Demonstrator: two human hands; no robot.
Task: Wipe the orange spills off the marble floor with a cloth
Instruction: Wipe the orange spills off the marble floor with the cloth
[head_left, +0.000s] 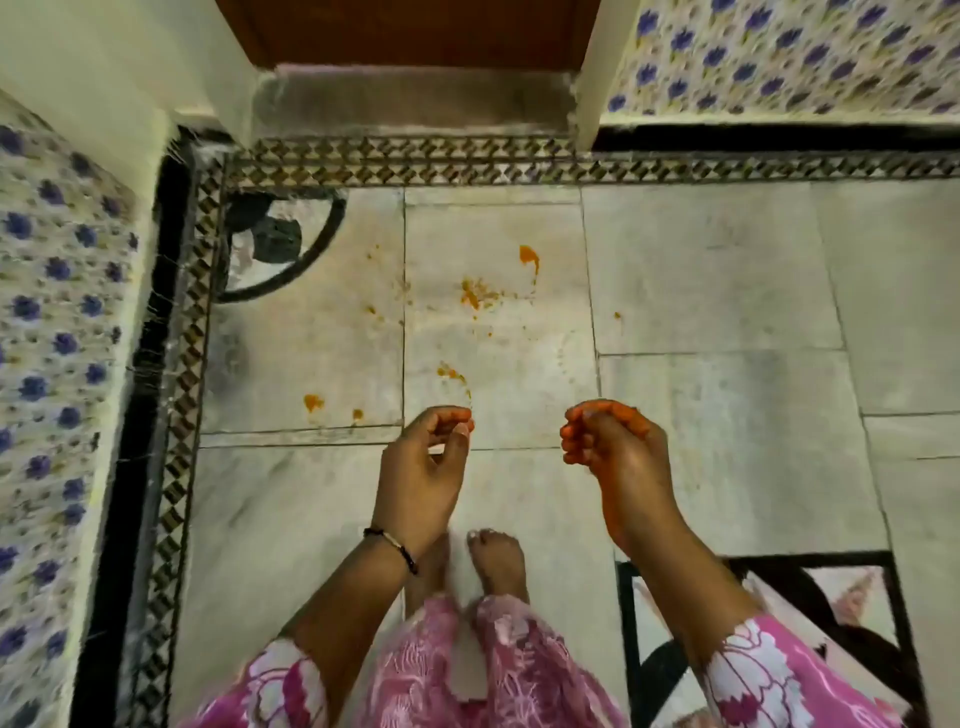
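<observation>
I observe both hands held out over the marble floor, neither one holding anything. My left hand has its fingers loosely curled, thumb near the forefinger, with nothing between them that I can make out; a dark bracelet sits on that wrist. My right hand is likewise loosely curled and empty, its fingertips and outer edge stained orange. No cloth shows in this view. The orange spills lie on the floor beyond the hands: a splatter at the middle of the far tile, a thicker blob just right of and beyond it, a streak just beyond the left hand, and two small spots to the near left. A bare foot stands on the marble below the hands, above a pink patterned garment. A patterned border strip runs along the far edge, by a wooden door.
</observation>
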